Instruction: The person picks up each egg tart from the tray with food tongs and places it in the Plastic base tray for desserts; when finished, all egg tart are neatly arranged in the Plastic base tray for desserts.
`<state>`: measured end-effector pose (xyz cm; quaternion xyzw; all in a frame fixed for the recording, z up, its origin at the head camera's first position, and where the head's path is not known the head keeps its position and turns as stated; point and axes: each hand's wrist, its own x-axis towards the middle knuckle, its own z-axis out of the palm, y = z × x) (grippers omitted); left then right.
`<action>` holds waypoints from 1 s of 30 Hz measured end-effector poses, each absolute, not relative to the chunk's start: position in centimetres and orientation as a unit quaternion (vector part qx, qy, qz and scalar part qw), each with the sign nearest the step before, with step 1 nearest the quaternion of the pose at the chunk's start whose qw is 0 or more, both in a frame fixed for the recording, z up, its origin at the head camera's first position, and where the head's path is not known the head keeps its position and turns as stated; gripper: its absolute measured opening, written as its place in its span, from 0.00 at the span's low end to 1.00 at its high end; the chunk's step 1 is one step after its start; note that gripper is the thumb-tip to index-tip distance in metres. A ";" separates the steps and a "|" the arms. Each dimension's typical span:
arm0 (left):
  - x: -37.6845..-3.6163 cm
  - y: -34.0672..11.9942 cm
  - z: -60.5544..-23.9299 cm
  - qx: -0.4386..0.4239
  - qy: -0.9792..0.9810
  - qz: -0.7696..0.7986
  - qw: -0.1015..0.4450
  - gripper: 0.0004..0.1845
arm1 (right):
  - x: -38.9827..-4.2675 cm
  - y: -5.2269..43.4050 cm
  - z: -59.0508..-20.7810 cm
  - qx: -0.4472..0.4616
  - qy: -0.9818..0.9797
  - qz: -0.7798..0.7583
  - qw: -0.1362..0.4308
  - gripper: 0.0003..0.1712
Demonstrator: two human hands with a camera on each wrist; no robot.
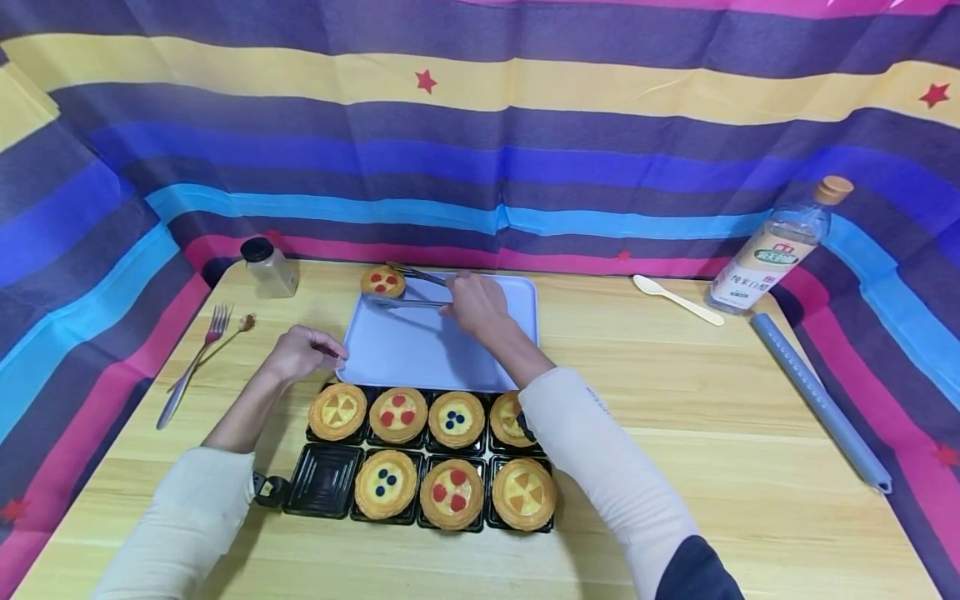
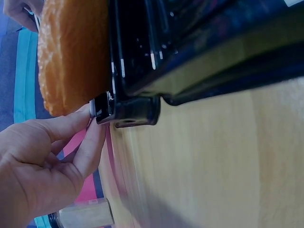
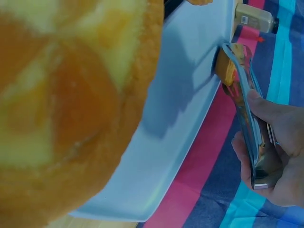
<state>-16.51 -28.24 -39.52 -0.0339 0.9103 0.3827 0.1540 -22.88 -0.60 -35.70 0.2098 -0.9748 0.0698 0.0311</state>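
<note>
Overhead, tongs grip tart | left-wrist: fingers touch tray

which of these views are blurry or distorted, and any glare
Head view: sharp, evenly lit, wide-angle bending of the table edges. Left wrist view: close, the black tart tray and wood smeared, the left hand fairly clear. Right wrist view: a near tart fills the frame out of focus; glare on the tongs in the right hand.
</note>
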 end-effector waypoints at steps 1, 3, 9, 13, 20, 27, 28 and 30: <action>-16.5 -28.3 -39.5 -0.033 0.910 0.383 0.154 0.11 | -22.9 -0.5 -35.7 0.210 -0.975 0.069 0.031 0.18; -16.5 -28.3 -39.5 -0.032 0.910 0.384 0.154 0.11 | -22.8 -0.3 -35.7 0.211 -0.975 0.071 0.030 0.18; -16.5 -28.4 -39.6 -0.030 0.908 0.390 0.151 0.12 | -22.6 0.5 -35.7 0.218 -0.972 0.073 0.041 0.19; -16.6 -28.4 -39.7 -0.029 0.909 0.389 0.147 0.11 | -22.3 1.3 -35.6 0.228 -0.970 0.069 0.049 0.19; -16.5 -28.4 -39.7 -0.029 0.912 0.385 0.139 0.10 | -21.2 2.9 -35.3 0.248 -0.963 0.073 0.069 0.21; -16.4 -28.4 -39.7 -0.029 0.911 0.388 0.139 0.11 | -19.3 4.7 -35.3 0.284 -0.952 0.060 0.092 0.27; -16.4 -28.4 -39.7 -0.027 0.911 0.388 0.139 0.11 | -19.0 5.0 -35.3 0.289 -0.950 0.064 0.095 0.28; -16.4 -28.4 -39.7 -0.026 0.911 0.387 0.139 0.11 | -18.3 5.5 -35.2 0.298 -0.946 0.068 0.103 0.29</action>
